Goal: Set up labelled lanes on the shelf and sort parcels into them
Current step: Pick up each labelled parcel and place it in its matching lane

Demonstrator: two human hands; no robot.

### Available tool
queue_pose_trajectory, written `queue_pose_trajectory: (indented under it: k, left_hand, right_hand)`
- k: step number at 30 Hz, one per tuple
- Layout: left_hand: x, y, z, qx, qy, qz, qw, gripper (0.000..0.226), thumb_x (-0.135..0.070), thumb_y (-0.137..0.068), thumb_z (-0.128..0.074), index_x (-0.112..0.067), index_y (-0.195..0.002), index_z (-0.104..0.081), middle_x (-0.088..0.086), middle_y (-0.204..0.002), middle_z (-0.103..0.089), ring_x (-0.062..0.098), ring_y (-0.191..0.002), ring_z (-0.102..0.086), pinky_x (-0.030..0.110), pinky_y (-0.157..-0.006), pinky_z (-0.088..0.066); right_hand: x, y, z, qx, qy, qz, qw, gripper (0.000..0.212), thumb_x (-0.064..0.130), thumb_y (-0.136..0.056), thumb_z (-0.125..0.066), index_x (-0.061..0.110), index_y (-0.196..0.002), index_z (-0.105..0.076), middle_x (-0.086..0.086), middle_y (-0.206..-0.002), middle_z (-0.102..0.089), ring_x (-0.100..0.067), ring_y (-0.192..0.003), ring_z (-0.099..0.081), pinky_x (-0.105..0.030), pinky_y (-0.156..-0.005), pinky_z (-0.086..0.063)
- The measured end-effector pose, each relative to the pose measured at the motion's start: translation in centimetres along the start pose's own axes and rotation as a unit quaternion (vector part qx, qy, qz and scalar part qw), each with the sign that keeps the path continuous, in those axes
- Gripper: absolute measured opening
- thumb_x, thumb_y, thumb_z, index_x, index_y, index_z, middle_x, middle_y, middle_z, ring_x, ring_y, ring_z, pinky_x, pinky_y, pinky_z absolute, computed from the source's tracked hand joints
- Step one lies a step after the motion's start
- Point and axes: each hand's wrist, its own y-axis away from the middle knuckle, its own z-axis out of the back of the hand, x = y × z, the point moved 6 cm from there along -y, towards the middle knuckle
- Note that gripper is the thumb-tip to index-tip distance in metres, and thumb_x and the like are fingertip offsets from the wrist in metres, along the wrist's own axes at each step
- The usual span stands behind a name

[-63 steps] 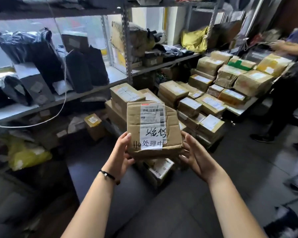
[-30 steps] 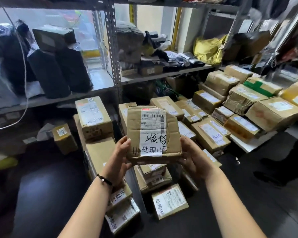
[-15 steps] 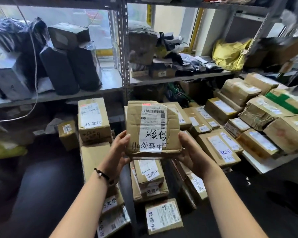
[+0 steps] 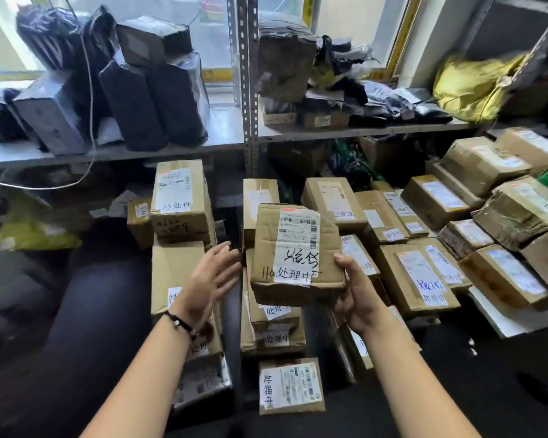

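Head view shows your left hand [image 4: 210, 281] has let go, fingers spread wide beside the parcel [image 4: 296, 254], which your right hand [image 4: 355, 295] alone now grips.

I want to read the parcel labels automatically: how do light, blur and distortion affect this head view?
Head view: bright window backlight washes out the top, leaving the black bags dark; the held parcel has a sharp, readable label; the yellow bag at right is motion-smeared; wide-angle bending curves the shelf edge and stretches both forearms.
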Motion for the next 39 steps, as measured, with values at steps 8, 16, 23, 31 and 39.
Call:
queue_pose_trajectory:
  k: [8,16,23,31,39]
  left_hand:
    - [0.5,0.3,2.2,-0.045,0.032,-0.002,0.998,0.049,-0.040,-0.099,-0.049,-0.016,-0.142,-0.048,0.009,-0.136,-0.062,0.028,-0.126,-0.059,0.049,-0.110,-0.042]
    - [-1.5,0.9,2.6,-0.063,0.060,-0.067,0.994,0.054,-0.035,-0.091,-0.050,-0.012,-0.139,-0.049,0.011,-0.135,-0.063,0.029,-0.124,-0.060,0.048,-0.105,-0.044]
    - [-2.7,1.9,3.6,-0.070,0.068,-0.084,0.992,0.053,-0.031,-0.091,-0.049,-0.010,-0.140,-0.048,0.013,-0.135,-0.062,0.032,-0.126,-0.058,0.054,-0.110,-0.039]
    - [-2.7,4.5,4.1,-0.080,0.038,-0.095,0.991,0.052,-0.030,-0.090,-0.050,-0.010,-0.138,-0.049,0.013,-0.132,-0.064,0.031,-0.123,-0.061,0.053,-0.109,-0.041]
    - [-1.0,8.5,5.6,-0.114,0.026,-0.107,0.987,0.045,-0.028,-0.092,-0.048,-0.014,-0.134,-0.052,0.012,-0.133,-0.064,0.032,-0.123,-0.061,0.051,-0.106,-0.045]
  right_hand:
    - [-3.5,-2.2,3.2,0.002,0.058,-0.081,0.995,0.091,0.058,-0.047,-0.087,0.014,-0.126,-0.069,-0.015,-0.119,-0.070,-0.020,-0.075,-0.059,-0.015,-0.033,-0.029]
    - [-5.6,-4.1,2.8,-0.058,0.121,-0.126,0.983,0.049,0.048,-0.080,-0.070,0.015,-0.116,-0.069,-0.005,-0.093,-0.071,-0.012,-0.067,-0.065,-0.022,-0.049,-0.046]
    - [-4.7,-6.4,1.1,-0.050,0.143,-0.124,0.981,0.063,0.055,-0.071,-0.075,0.017,-0.120,-0.069,-0.007,-0.105,-0.072,-0.021,-0.092,-0.065,-0.029,-0.063,-0.047]
    - [-3.5,-6.4,-0.3,-0.031,0.179,-0.085,0.980,0.032,0.039,-0.094,-0.065,0.022,-0.121,-0.065,-0.003,-0.102,-0.075,-0.019,-0.092,-0.071,-0.030,-0.066,-0.054]
    - [1.4,-2.4,-1.0,-0.135,0.218,0.149,0.955,0.027,0.035,-0.096,-0.065,0.025,-0.121,-0.064,0.001,-0.116,-0.068,-0.012,-0.109,-0.063,-0.031,-0.090,-0.053]
